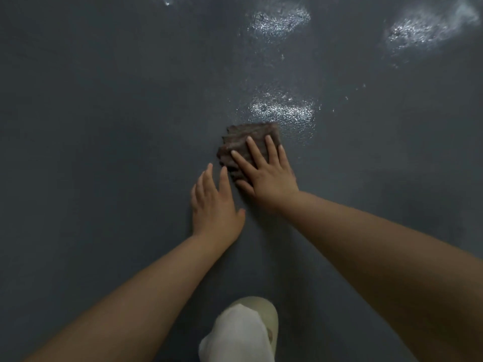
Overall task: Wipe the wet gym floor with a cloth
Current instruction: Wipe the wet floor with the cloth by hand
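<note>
Dark grey floor (104,126) filling the whole view, matte over most of it. Brown cloth (248,142) lying bunched and folded on the floor, near the middle.

Right hand (266,173) laid flat on the cloth's near right part, palm down, fingers (254,150) spread and straight, not curled around the fabric; pressing rather than gripping. Thumb pointing to the cloth's near left edge. Far and left parts of the cloth uncovered, showing rumpled folds.

Left hand (214,202) just beside the cloth on its near left side, palm down on or just over bare floor, fingers extended and close together, holding nothing. Fingertips close to the cloth's near edge; touching or not, cannot tell. Both bare forearms reaching in from the near side of the cloth.

Wet patch (282,111) glistening right at the cloth's far edge, spreading off to the far right of it. Second shiny patch (279,19) well beyond the cloth, straight ahead. Third patch (423,27) far off to the cloth's far right. Small glint (167,2) far beyond the cloth to the left, at the frame edge. Scattered droplets right of the nearest wet patch.

Well short of the cloth, between the forearms, a knee in white fabric (235,335) over a pale shoe (266,309).
</note>
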The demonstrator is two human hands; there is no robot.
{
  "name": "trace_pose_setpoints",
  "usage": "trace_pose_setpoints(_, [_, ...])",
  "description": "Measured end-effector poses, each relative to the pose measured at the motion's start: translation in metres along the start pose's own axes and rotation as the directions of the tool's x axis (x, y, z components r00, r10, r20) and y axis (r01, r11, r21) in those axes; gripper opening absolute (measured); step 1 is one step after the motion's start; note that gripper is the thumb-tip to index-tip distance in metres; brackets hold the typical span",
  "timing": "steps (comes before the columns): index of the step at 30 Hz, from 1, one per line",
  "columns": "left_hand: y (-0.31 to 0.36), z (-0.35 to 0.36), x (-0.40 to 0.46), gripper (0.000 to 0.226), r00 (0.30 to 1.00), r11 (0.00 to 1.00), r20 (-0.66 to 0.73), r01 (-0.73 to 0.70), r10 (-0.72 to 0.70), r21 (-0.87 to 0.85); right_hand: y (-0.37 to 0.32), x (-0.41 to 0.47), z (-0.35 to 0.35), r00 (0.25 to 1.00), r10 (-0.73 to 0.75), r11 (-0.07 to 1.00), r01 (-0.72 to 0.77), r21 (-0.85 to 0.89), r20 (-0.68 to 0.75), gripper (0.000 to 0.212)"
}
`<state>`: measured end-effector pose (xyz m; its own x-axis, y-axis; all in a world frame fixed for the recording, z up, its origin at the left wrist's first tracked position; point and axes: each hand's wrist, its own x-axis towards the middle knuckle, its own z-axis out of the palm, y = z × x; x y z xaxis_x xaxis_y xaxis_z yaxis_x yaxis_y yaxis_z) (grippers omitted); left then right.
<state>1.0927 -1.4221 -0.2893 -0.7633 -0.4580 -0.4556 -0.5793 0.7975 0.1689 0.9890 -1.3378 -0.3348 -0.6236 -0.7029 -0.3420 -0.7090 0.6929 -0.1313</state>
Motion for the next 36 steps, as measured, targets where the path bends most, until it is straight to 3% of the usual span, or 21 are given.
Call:
trace_pose_setpoints(6, [0.006,0.004,0.004,0.108,0.998,0.983,0.054,0.006,-0.016,0.184,-0.006,0.048,-0.016,1.0,0.023,0.999,-0.023,0.042,-0.015,0.062])
trace_pose_setpoints(15, [0.011,-0.001,0.01,0.103,0.995,0.972,0.097,-0.021,-0.003,0.236,0.037,0.082,-0.035,0.984,0.164,0.986,-0.161,0.044,-0.074,0.055])
trace_pose_setpoints(22, [0.016,-0.004,0.01,0.102,0.991,0.961,0.131,-0.034,-0.002,0.273,0.131,0.051,-0.037,0.83,0.553,0.824,-0.531,0.201,-0.073,0.054])
trace_pose_setpoints(26, [0.019,-0.005,0.01,0.102,0.99,0.96,0.141,-0.03,-0.01,0.28,0.119,0.055,-0.041,0.776,0.631,0.743,-0.598,0.302,-0.016,0.054])
trace_pose_setpoints(28, [0.02,-0.006,0.01,0.102,0.99,0.959,0.138,-0.028,-0.012,0.28,0.101,0.065,-0.045,0.8,0.6,0.761,-0.572,0.306,0.002,0.053])
trace_pose_setpoints(30, [0.021,-0.005,0.011,0.102,0.991,0.958,0.132,-0.028,-0.011,0.285,0.079,0.074,-0.048,0.881,0.474,0.853,-0.459,0.25,0.003,0.053])
trace_pose_setpoints(33, [0.02,-0.003,0.011,0.101,0.991,0.95,0.133,-0.034,-0.008,0.31,0.025,0.079,-0.042,0.988,0.152,0.977,-0.151,0.148,0.005,0.053])
trace_pose_setpoints(36, [0.019,-0.003,0.011,0.094,0.993,0.946,0.121,-0.043,0.005,0.32,-0.025,0.067,-0.028,0.99,-0.143,0.985,0.142,0.1,-0.002,0.049])
